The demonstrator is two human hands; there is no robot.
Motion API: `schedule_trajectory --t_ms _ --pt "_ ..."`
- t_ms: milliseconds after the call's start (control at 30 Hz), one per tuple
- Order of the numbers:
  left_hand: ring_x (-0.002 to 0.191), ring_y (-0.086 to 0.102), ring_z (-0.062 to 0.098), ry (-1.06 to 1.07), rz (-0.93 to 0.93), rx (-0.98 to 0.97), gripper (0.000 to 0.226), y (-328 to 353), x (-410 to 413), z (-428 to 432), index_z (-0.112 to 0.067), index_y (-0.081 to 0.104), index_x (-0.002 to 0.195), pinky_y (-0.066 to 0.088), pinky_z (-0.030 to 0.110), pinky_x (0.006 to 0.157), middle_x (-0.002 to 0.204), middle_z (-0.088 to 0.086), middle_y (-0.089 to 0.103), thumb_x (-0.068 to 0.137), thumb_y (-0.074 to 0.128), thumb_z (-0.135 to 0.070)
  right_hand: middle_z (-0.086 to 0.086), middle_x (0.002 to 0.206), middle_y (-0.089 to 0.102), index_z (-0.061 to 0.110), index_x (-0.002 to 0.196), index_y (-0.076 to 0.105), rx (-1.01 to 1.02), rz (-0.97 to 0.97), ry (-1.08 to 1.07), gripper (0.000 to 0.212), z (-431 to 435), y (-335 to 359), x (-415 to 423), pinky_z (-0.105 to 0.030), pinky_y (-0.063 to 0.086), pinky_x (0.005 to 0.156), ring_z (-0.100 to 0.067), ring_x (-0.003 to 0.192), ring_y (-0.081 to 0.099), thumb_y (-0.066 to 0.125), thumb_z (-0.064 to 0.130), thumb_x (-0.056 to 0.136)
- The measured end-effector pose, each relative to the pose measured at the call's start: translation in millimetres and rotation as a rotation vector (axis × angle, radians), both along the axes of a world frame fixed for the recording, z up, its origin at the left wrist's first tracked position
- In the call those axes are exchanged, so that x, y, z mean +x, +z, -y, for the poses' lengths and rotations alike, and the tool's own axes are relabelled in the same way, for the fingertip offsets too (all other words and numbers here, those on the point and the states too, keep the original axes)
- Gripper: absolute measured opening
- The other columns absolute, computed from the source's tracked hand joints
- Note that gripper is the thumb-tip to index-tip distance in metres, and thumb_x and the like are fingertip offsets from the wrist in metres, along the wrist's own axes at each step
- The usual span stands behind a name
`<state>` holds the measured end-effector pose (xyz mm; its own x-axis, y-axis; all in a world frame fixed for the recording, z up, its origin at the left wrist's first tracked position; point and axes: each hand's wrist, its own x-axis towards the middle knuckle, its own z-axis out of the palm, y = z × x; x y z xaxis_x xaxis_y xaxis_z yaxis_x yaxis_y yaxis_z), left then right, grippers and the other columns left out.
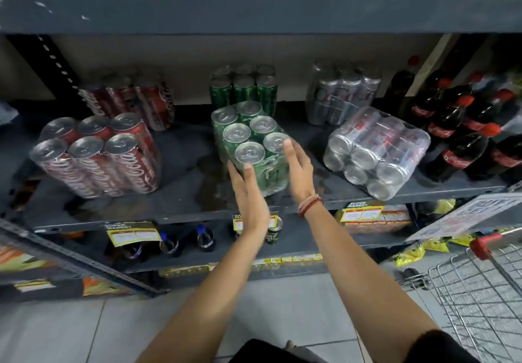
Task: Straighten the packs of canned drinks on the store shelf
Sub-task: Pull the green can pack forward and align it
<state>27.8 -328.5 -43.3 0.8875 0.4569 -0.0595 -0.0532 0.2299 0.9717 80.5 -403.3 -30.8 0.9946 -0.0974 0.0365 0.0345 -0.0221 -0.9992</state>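
A shrink-wrapped pack of green cans (250, 136) stands upright but turned askew at the middle of the grey shelf (183, 182). My left hand (248, 193) presses flat against its front left side, and my right hand (299, 170) holds its right side, thumb on a can top. A red cola pack (96, 159) stands at the left. A silver can pack (375, 151) lies tipped on its side at the right. Behind them stand another red pack (132, 103), a green pack (244, 86) and a silver pack (341, 94).
Dark cola bottles (463, 131) crowd the shelf's right end. A wire shopping cart (480, 283) with a red handle stands at the lower right. The lower shelf holds small bottles, a can and yellow price tags (132, 235). Green bottles sit on the shelf above.
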Motion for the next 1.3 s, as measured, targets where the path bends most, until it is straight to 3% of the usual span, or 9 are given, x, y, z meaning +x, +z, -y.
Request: schedule_trajectory --t_ms 200,367,467,600,700,867,1067,1233,1300 --pt "0.120 0.051 0.021 0.021 -0.088 -0.025 0.063 9 42 -45 -0.011 0.048 0.130 0.040 0.035 0.103 0.133 0.011 0.054 0.085 0.051 -0.055 0.013 0.128 0.054 0.014 0.134 0.052 0.045 0.057 -0.174 0.048 -36 -9 -45 0.001 0.035 0.091 0.022 0.108 0.049 0.050 0.039 0.094" --pt "0.116 0.056 0.020 -0.077 -0.289 0.040 0.082 15 79 -105 -0.017 0.056 0.127 0.042 0.038 0.102 0.132 0.005 0.059 0.070 0.047 -0.075 -0.001 0.098 0.069 0.012 0.117 0.061 -0.004 0.064 -0.169 0.033 -37 -1 -48 -0.009 0.047 0.073 0.004 0.086 0.062 0.052 0.035 0.094" --pt "0.118 0.052 0.021 0.028 -0.223 0.003 0.058 22 65 -92 -0.020 0.054 0.117 0.039 0.039 0.101 0.126 0.002 0.057 0.082 0.043 -0.065 -0.005 0.109 0.065 0.012 0.115 0.059 0.025 0.084 -0.365 0.033 -13 12 -8 -0.029 0.048 0.093 -0.008 0.098 0.060 0.057 0.036 0.091" --pt "0.138 0.034 0.022 -0.031 -0.165 0.083 0.076 16 44 -54 -0.021 0.024 0.147 0.028 0.038 0.112 0.152 0.004 0.034 0.087 0.046 -0.060 -0.011 0.146 0.039 0.020 0.141 0.037 -0.064 -0.134 -0.242 0.069 13 22 38 -0.044 0.029 0.115 -0.025 0.134 0.038 0.056 0.055 0.085" --pt "0.139 0.032 0.027 -0.034 -0.209 0.160 0.077 14 53 -51 -0.025 0.011 0.150 0.028 0.046 0.114 0.155 0.007 0.030 0.089 0.046 -0.056 -0.004 0.149 0.041 0.029 0.143 0.037 -0.031 -0.308 -0.068 0.095 10 13 43 -0.047 0.025 0.116 -0.026 0.137 0.038 0.046 0.086 0.067" --pt "0.133 0.038 0.025 -0.118 -0.210 0.171 0.057 18 68 -82 -0.021 0.025 0.147 0.032 0.035 0.099 0.147 0.007 0.039 0.095 0.041 -0.037 -0.014 0.138 0.052 0.022 0.139 0.041 -0.052 -0.271 -0.244 0.060 -20 11 15 -0.040 0.031 0.107 -0.034 0.129 0.045 0.035 0.060 0.093" --pt "0.113 0.052 0.024 -0.145 -0.278 0.181 0.045 26 75 -106 -0.013 0.049 0.131 0.036 0.033 0.083 0.127 0.007 0.055 0.090 0.048 -0.033 -0.012 0.140 0.050 0.018 0.142 0.036 -0.023 -0.236 -0.214 0.066 -27 5 7 -0.035 0.033 0.102 -0.029 0.128 0.045 0.041 0.058 0.091" --pt "0.128 0.043 0.031 0.230 -0.099 0.695 0.048 64 79 -74 -0.011 0.046 0.132 0.035 0.043 0.103 0.138 0.014 0.047 0.089 0.049 -0.031 -0.010 0.119 0.061 0.010 0.117 0.058 -0.075 0.101 -0.413 0.052 31 29 9 -0.041 0.044 0.101 -0.024 0.111 0.057 0.055 0.052 0.085" --pt "0.125 0.045 0.033 0.212 0.043 0.823 0.047 87 88 -41 -0.011 0.048 0.130 0.036 0.042 0.102 0.133 0.016 0.051 0.088 0.050 -0.032 -0.014 0.107 0.063 0.007 0.105 0.062 -0.230 0.249 -0.583 0.042 76 44 14 -0.040 0.045 0.094 -0.028 0.102 0.058 0.056 0.044 0.085"
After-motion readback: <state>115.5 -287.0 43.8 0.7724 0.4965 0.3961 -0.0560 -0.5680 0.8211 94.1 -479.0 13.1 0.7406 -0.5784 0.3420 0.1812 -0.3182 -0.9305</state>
